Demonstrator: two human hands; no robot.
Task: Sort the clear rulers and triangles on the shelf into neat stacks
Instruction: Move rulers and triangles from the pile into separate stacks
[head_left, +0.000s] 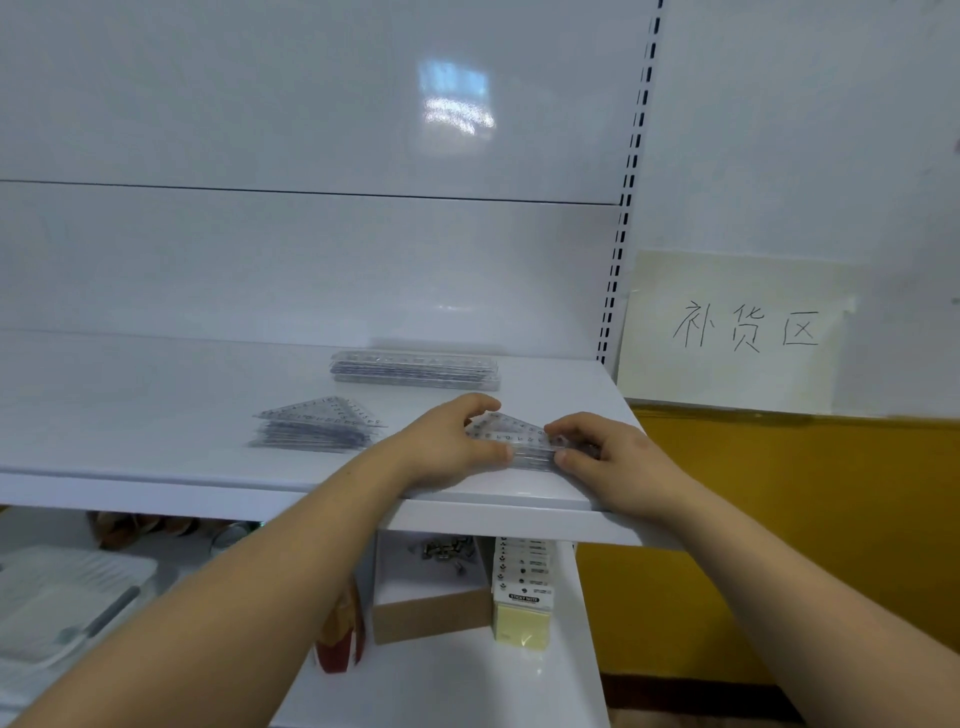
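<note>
At lower left I see a white tray under the shelf. On the shelf, left of centre, lies one stack of clear triangles. Behind it, toward the back panel, sits a stack of clear rulers. Right of centre, my left hand curls fingers and thumb round a second triangle stack near the shelf's front edge. My right hand pinches its other end. A handwritten paper sign hangs at far right.

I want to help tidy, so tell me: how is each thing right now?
ruler stack: neat, lying flat at the back
left triangle stack: lying flat, slightly fanned, untouched
right triangle stack: held at both ends
left hand: grips right triangle stack
right hand: pinches right triangle stack
</note>
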